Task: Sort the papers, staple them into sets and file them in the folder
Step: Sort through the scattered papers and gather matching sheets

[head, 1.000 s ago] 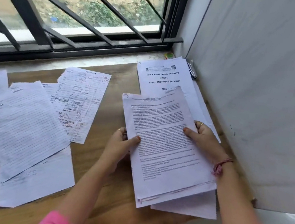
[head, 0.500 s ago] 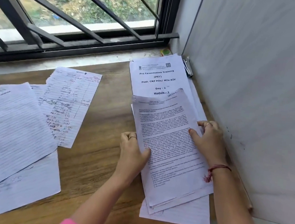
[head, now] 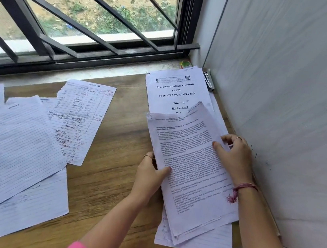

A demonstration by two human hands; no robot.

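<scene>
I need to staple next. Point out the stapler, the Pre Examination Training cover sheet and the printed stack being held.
stapler (head: 209, 80), head view, on its metal body.
Pre Examination Training cover sheet (head: 173, 91), head view, on the title text.
printed stack (head: 192, 170), head view, middle of the top page.

Bright daylight thru window (head: 95, 7); soft shadows, no glare; wide-angle bending at edges; slight blur.

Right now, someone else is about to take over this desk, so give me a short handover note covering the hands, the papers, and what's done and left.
Left hand grips the printed stack at its left edge; right hand pinches its right edge.
The stack overlaps the Pre Examination Training cover sheet.
Handwritten lined sheets lie loose across the desk's left.
Stapler sits in the far corner by the wall.
Done: printed pages gathered.
Left: sorting the lined sheets, stapling, filing. No folder in view.
</scene>
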